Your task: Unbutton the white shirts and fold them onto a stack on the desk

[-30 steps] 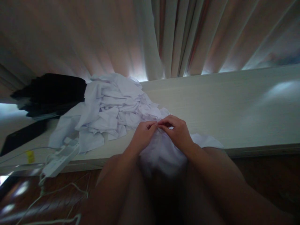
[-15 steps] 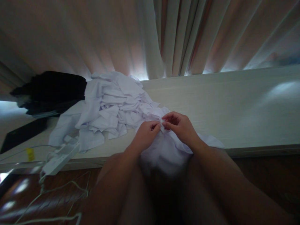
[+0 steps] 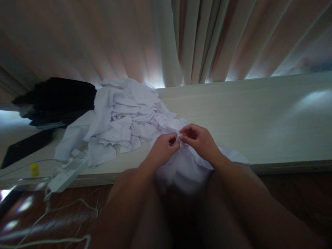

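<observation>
A piece of white cloth lies over my lap and the edge of the white ledge. My left hand pinches a gathered bit of it between thumb and fingers. Right beside it, my right hand grips the same spot with thumb and forefinger, the fingertips of both hands almost touching. The fine detail between the fingertips is too small to make out. A rumpled heap of white cloth spreads to the left and reaches up to the held piece.
The white ledge runs along beige curtains. Dark folded cloth is stacked at the far left, with a flat black object before it. A white power strip juts over the ledge's edge, its cords trailing below.
My left thumb and fingers have shifted slightly on the pinched cloth, with the thumb a little lower. The right hand has barely moved, and the heap stays as it was.
</observation>
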A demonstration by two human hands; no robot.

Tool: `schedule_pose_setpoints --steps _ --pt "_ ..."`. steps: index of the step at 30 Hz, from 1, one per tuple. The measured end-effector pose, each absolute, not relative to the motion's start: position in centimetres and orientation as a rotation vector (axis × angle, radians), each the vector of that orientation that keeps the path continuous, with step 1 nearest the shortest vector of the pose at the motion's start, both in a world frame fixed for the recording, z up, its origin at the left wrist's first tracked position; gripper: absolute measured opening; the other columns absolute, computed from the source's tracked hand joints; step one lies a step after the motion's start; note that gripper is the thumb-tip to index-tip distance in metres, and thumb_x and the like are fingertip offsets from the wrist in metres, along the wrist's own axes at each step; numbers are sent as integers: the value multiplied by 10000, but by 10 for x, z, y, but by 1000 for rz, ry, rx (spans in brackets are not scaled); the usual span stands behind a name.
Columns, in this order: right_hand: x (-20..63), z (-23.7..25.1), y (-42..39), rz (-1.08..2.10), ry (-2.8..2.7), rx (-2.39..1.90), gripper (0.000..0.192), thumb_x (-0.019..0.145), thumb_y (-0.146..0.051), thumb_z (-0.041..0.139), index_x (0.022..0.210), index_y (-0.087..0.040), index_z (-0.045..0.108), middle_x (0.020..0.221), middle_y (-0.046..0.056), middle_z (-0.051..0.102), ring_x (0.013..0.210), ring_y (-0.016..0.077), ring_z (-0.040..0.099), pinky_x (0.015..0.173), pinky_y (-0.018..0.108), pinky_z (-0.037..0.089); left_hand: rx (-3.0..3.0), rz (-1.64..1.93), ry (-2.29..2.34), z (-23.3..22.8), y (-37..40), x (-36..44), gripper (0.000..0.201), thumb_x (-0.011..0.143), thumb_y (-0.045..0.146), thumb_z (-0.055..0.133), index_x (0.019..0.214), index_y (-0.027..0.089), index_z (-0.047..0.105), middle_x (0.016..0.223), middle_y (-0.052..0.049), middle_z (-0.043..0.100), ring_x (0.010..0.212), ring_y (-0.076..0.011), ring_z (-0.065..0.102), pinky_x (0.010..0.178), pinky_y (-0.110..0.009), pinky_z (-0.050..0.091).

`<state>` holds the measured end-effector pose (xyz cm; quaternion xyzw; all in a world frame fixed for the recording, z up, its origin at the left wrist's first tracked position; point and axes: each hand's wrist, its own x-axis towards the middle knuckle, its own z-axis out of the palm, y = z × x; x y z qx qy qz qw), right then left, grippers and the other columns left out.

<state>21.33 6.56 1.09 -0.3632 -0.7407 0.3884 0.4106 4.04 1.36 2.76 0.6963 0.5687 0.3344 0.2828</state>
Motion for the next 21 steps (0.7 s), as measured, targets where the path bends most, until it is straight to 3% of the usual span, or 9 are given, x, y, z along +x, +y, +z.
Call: schedule_pose_setpoints --steps 21 --pt "220 17 70 1016 -1956 -993 209 810 -345 741 956 -198 769 868 49 757 738 188 686 669 305 546 1894 894 1495 26 14 38 197 895 262 534 722 182 584 695 27 591 673 -135 533 623 -246 380"
